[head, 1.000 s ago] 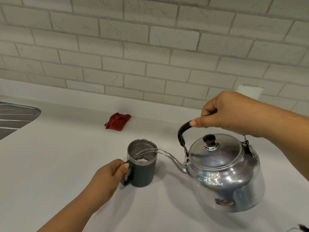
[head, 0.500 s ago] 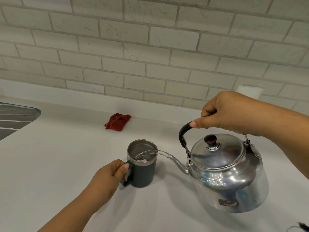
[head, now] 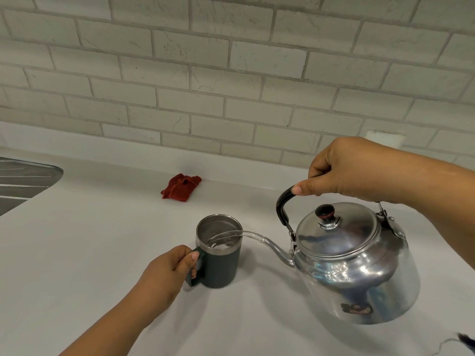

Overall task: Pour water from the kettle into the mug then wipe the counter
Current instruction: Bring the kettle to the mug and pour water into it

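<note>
Polished metal kettle (head: 357, 268) hangs tilted above the white tabletop (head: 77, 253), right hand (head: 344, 173) clenched on its black bail handle (head: 282, 206). Water arcs from the spout (head: 275, 249) into the dark green mug (head: 219, 255), which the left hand (head: 169, 271) steadies, closed on its side handle. Judged: kettle rigid, heavy with water, slick-walled; take it by the handle only. Red cloth (head: 181, 187) lies well behind the mug, soft, easily bunched.
</note>
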The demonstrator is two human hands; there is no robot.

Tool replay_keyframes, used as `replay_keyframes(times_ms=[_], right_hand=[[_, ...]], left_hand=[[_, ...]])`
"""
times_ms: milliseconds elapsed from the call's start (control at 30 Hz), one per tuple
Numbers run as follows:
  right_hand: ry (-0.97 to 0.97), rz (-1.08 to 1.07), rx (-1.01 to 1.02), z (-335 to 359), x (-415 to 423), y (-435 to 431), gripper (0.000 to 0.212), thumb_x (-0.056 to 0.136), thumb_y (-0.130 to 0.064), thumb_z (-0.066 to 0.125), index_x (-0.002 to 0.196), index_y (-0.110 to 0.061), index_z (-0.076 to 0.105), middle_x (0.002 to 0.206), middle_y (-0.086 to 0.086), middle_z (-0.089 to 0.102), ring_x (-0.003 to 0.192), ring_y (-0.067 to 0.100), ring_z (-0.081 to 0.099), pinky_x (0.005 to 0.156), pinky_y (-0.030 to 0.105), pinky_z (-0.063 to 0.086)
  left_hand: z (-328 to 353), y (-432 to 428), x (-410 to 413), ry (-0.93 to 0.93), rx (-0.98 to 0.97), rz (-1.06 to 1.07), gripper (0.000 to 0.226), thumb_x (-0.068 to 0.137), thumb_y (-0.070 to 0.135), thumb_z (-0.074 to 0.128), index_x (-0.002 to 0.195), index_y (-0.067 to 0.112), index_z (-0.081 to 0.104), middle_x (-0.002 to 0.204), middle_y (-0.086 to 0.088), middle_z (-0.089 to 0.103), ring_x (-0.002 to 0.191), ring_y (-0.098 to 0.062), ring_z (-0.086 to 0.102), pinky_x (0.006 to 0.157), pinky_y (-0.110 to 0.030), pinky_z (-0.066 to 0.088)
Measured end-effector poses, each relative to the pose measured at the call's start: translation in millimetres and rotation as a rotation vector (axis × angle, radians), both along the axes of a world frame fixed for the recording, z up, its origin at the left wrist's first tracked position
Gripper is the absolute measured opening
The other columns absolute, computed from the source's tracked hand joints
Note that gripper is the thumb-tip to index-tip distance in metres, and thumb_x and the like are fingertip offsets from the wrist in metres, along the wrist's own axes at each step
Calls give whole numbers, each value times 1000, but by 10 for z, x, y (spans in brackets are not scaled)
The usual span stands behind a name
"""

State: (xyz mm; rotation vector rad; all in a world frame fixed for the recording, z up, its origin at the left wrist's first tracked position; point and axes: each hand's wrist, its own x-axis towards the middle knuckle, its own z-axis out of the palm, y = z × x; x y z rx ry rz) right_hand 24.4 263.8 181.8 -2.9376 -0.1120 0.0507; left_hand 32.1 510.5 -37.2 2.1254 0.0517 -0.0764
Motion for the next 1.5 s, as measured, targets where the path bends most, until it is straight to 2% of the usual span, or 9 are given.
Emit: replay_keyframes(times_ms=[167,367,600,800,1000,1267,1400,1500], right_hand=[[-2,8,-2,13,1,15,37,70,-55,70,58,-21,65,28,-10,39,40,6,38,45,19,29],[10,3,-28,34,1,36,37,70,-56,70,59,-21,64,30,-15,45,30,1,42,41,17,28],[22,5,-14,47,-1,54,37,71,-54,70,59,-19,64,29,-15,44,30,-4,43,38,16,30],[8,5,-23,50,-2,62,37,70,-55,71,59,-20,65,29,-10,43,36,6,40,43,19,30],[5,17,-29,47,-3,76,37,71,-53,71,62,-17,68,45,-6,44,46,9,42,46,22,32],[-1,7,-20,55,-17,62,37,70,-55,71,62,-19,68,38,-7,43,38,6,40,43,20,32],[10,-20,61,16,-42,6,38,69,-55,71,60,-18,65,29,-10,41,28,1,41,32,12,28],[11,-58,165,-58,-90,-40,39,70,-53,71,62,-16,63,27,-12,41,25,0,39,28,9,24]], left_hand=[[1,-2,7,-2,10,-7,36,96,35,41,78,10,58,85,-13,66,85,-29,58,81,-39,49],[-16,6,13,-11,2,-8,36,95,35,42,78,9,59,85,-14,66,83,-29,58,79,-39,49],[-32,6,26,-35,-7,-12,34,96,32,41,76,11,58,79,-8,66,70,-16,52,67,-25,41],[-37,7,33,-56,-8,-22,34,96,31,41,76,9,58,73,-3,63,67,-14,50,64,-23,39],[-32,9,23,-67,-16,-26,34,96,31,42,74,11,57,68,0,60,64,-12,48,60,-21,37],[-21,-1,21,-65,-8,-21,35,96,31,41,76,9,58,70,-1,60,64,-14,48,61,-23,37],[0,-6,10,-64,-3,-22,34,96,31,41,75,9,57,67,1,58,62,-13,48,59,-22,36],[17,-13,7,-48,3,-20,34,96,31,42,73,11,57,66,1,57,62,-14,47,59,-23,36]])
